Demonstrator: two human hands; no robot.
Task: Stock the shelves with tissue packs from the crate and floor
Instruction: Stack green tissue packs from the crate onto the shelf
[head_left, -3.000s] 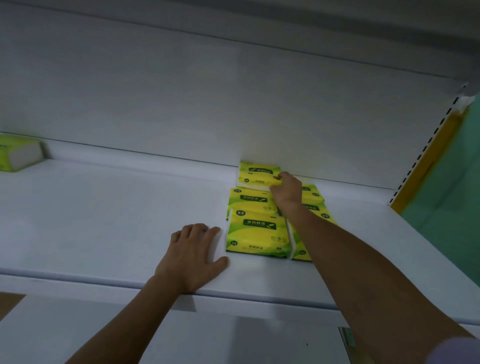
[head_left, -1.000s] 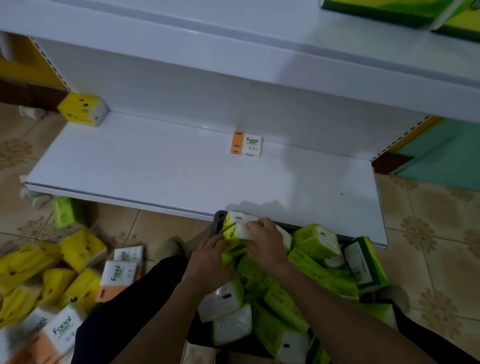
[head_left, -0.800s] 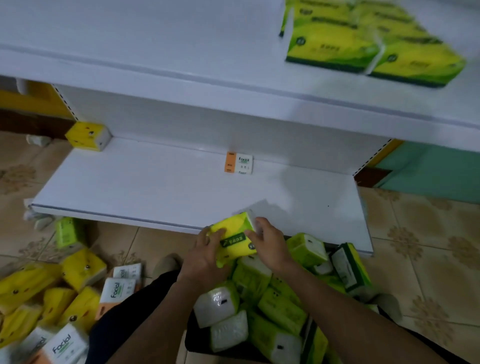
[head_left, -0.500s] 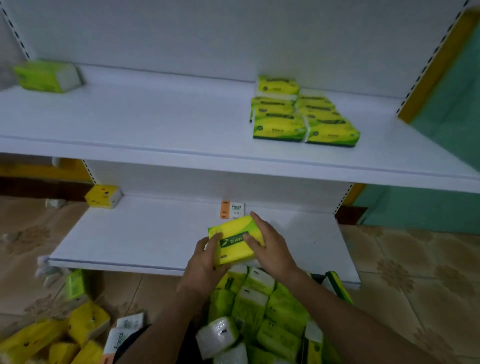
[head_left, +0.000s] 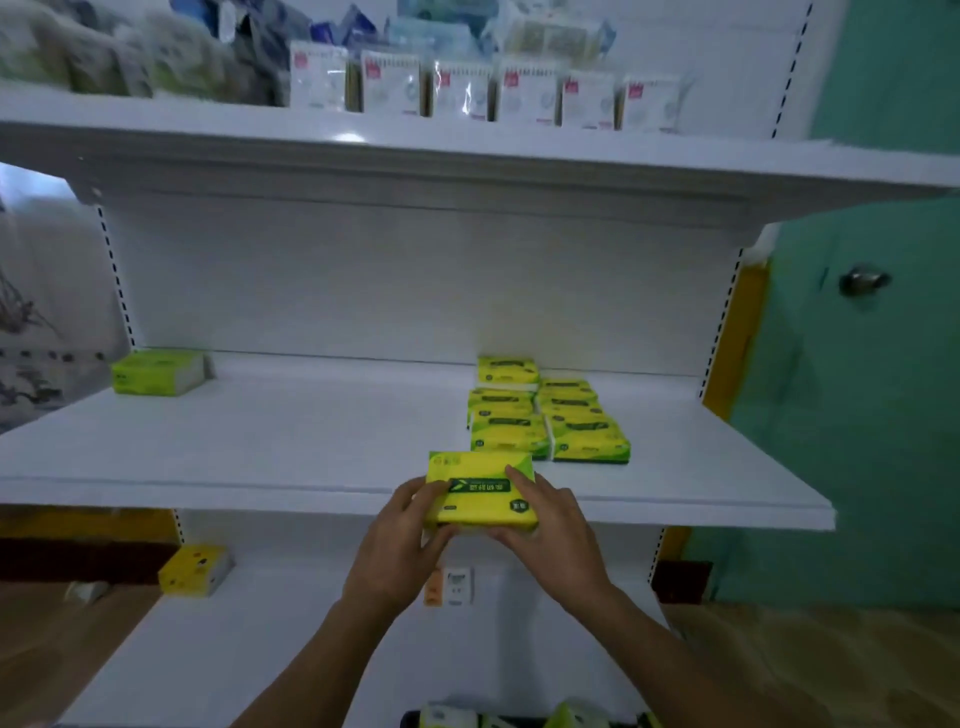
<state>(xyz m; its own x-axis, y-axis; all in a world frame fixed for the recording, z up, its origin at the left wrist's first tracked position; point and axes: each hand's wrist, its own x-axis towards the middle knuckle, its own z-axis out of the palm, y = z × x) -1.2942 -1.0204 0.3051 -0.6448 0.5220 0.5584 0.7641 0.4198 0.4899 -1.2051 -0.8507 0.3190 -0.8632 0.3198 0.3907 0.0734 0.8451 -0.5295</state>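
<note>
A yellow-green tissue pack (head_left: 480, 486) hangs just in front of the middle shelf's (head_left: 260, 447) front edge. My left hand (head_left: 402, 540) grips its left end and my right hand (head_left: 545, 530) grips its right end. Behind it on the shelf lie two rows of the same packs (head_left: 545, 415), with one more stacked on top at the back. The crate (head_left: 519, 719) with more packs shows only as a sliver at the bottom edge.
A lone green pack (head_left: 158, 371) lies at the shelf's far left. The bottom shelf (head_left: 234, 654) holds a yellow pack (head_left: 195, 570) and an orange-white pack (head_left: 449, 586). Small white packets (head_left: 483, 91) line the top shelf. A green door (head_left: 857, 364) stands to the right.
Both hands lifted one pack out of the crate and raised it to the middle shelf's front edge. My view tilted up from the crate to the shelves.
</note>
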